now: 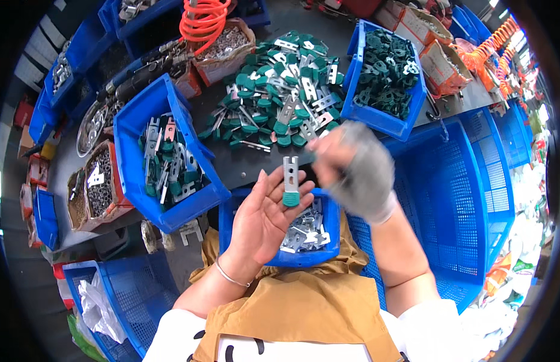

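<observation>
1. Your left hand (262, 214) is spread nearly flat, palm up, with the part (291, 190) lying across its fingers rather than gripped.
2. The part is a slim, flat silver strip. Its far end is notched into two short prongs, openings show along its middle, and a ribbed green cap covers the end nearer you.
3. Your right hand (358, 169), in a grey glove, is raised just right of the part, its fingers bent toward it. It is blurred, so you cannot tell whether it holds anything.
4. Below and between your hands sits the lap bin (304, 259), blue, with loose silver pieces (310, 232) inside.
5. Left of your left hand, the left bin (171, 217), also blue, holds many silver-and-green parts like yours.
6. Right of your right hand and lower down stands a blue mesh crate (437, 199).
7. Beyond both hands spreads a heap (280, 90) of similar green-ended parts, lying at all angles.
8. Past your right hand, beside the heap, the right bin (376, 120) is filled with dark green pieces (385, 72).
9. Farthest beyond your left hand hangs a coiled orange hose (202, 24).
</observation>
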The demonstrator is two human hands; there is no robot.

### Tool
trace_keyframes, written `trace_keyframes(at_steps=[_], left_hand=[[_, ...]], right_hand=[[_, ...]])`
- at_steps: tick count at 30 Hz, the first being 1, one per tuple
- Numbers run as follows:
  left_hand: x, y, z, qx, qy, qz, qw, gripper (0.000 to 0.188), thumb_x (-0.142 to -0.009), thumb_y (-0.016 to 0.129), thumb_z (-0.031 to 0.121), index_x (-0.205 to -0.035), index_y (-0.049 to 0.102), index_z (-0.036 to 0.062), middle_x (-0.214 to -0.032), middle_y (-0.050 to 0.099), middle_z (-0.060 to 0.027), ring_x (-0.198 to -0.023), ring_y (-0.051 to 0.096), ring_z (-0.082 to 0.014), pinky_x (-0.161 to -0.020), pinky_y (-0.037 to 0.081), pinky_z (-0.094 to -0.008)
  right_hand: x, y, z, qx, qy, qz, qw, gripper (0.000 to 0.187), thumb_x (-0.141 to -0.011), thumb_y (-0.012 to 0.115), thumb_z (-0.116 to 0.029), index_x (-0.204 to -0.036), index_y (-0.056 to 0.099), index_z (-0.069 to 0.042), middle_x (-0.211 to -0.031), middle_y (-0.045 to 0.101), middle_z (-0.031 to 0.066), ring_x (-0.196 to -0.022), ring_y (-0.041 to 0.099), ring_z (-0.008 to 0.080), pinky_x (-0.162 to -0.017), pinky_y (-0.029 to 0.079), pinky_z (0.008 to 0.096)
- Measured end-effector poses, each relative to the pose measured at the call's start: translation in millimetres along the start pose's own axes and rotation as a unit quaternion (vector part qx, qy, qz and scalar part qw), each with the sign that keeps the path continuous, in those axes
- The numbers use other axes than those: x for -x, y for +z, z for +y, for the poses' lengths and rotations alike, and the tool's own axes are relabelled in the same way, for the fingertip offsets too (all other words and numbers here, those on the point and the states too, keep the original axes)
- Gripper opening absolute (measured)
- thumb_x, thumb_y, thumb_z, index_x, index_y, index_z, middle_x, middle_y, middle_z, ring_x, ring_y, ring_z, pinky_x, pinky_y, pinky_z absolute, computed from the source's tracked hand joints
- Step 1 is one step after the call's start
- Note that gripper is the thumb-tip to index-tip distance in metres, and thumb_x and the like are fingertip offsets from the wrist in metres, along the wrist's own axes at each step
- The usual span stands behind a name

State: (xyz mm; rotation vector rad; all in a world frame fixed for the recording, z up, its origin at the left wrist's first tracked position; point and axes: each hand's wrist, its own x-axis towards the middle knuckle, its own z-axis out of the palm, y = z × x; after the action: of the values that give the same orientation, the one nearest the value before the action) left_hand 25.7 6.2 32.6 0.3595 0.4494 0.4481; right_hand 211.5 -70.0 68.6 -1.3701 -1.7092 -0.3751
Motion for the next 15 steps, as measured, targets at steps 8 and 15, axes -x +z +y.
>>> trace_keyframes(at_steps=[8, 15], left_hand=[[8.9, -25.0, -2.7, -0.071, 0.010, 0.039, 0.997, 0.035, -0.105, 0.052, 0.025, -0.131, 0.059, 0.0036, -0.123, 0.065, -0.0097, -0.106, 0.064, -0.0166, -0.095, 0.052, -0.0341], [17.7, -19.8, 19.8, -0.128, 0.049, 0.055, 0.989, 0.039, -0.106, 0.047, 0.025, -0.141, 0.051, 0.0051, -0.123, 0.065, -0.0073, -0.106, 0.064, -0.0182, -0.088, 0.053, -0.0336]], right_hand=[[36.9, 34.2, -35.2, -0.008, -0.055, -0.058, 0.997, 0.017, -0.075, 0.073, -0.011, -0.091, 0.070, -0.012, -0.098, 0.065, 0.0029, -0.095, 0.064, 0.0241, -0.085, 0.054, 0.0376], [101.2, 19.8, -58.7, -0.078, 0.311, -0.300, 0.899, 0.012, -0.084, 0.073, -0.020, -0.090, 0.068, -0.011, -0.096, 0.065, 0.0077, -0.094, 0.063, 0.0295, -0.080, 0.050, 0.0422]])
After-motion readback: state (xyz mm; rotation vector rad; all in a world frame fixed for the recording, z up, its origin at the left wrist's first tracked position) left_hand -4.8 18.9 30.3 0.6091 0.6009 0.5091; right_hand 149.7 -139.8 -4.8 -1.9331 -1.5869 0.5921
